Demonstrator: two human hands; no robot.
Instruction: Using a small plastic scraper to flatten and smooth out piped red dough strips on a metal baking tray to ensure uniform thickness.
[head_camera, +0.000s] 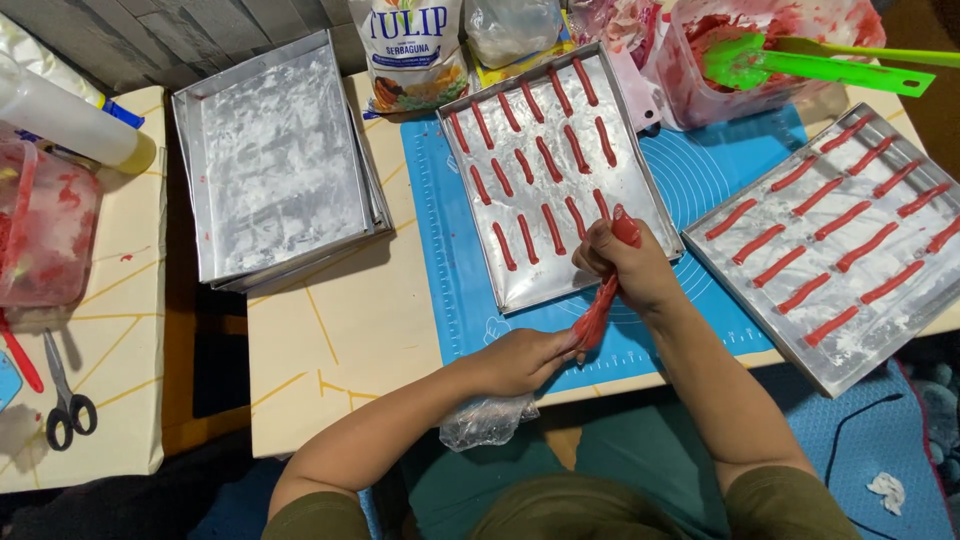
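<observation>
1. We see the right hand closed around the upper part of a piping bag filled with red batter, its red tip poking up just above the fingers, over the near edge of the middle baking tray.
2. The left hand is clenched on the lower tail of the same bag, pinching the twisted end; the loose clear plastic of the bag hangs below it, past the table edge.
3. The bag runs at a slant between the two hands, above the blue silicone mat.
4. The middle tray rests on that mat and carries rows of short red piped strips; its near left corner is still bare.
5. A second tray to the right, tilted, is covered with more red strips.
6. To the left, a stack of greased trays sits without strips.
7. At the back right, a tub smeared with red batter holds a green spatula; a flour bag stands at the back.
8. On the far left table lie scissors beside another red-smeared container.
</observation>
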